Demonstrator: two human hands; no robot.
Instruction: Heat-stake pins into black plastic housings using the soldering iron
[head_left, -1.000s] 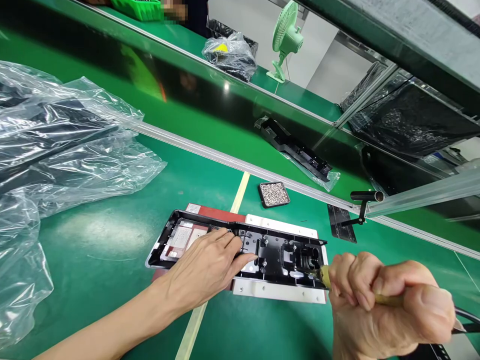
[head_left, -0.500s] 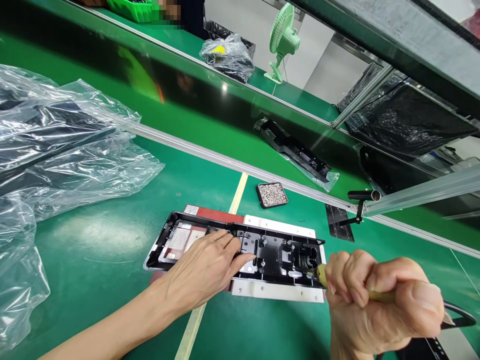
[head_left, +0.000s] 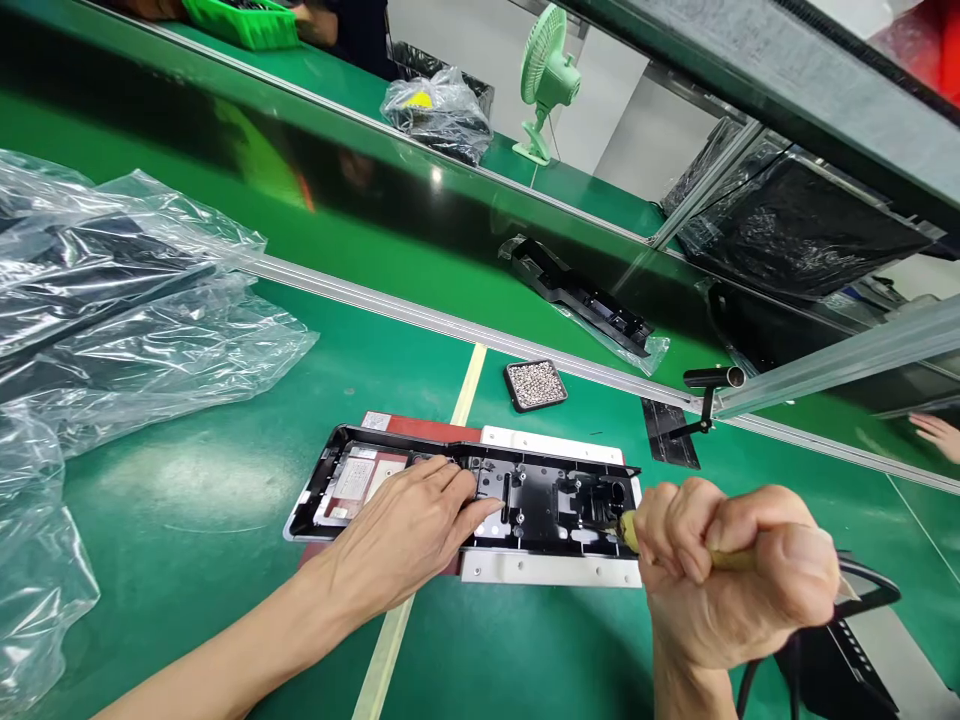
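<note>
One long black plastic housing [head_left: 541, 505]: beneath the left hand [head_left: 424, 515], far end just beside the right hand [head_left: 739, 570].
Left hand: fingers bent over it (cannot tell if pinching).
Right hand: fist round slim yellow-handled tool [head_left: 628, 530].

A long black plastic housing [head_left: 541, 506] lies with its hollow side up, its length running left to right and its right end slightly nearer, on a red-and-white fixture [head_left: 555, 570]. Raised walls edge its long sides. The left part has a big rectangular opening, through which red and pale surfaces show; the stretch beside it is partly covered from view. Farther right sit small metallic posts, a dark narrow slot and, at the right end, crowded moulded shapes. A yellow-handled tool [head_left: 628, 531] slants over that end, its thin dark shaft pointing left into the housing; whether its tip touches is unclear.
</note>
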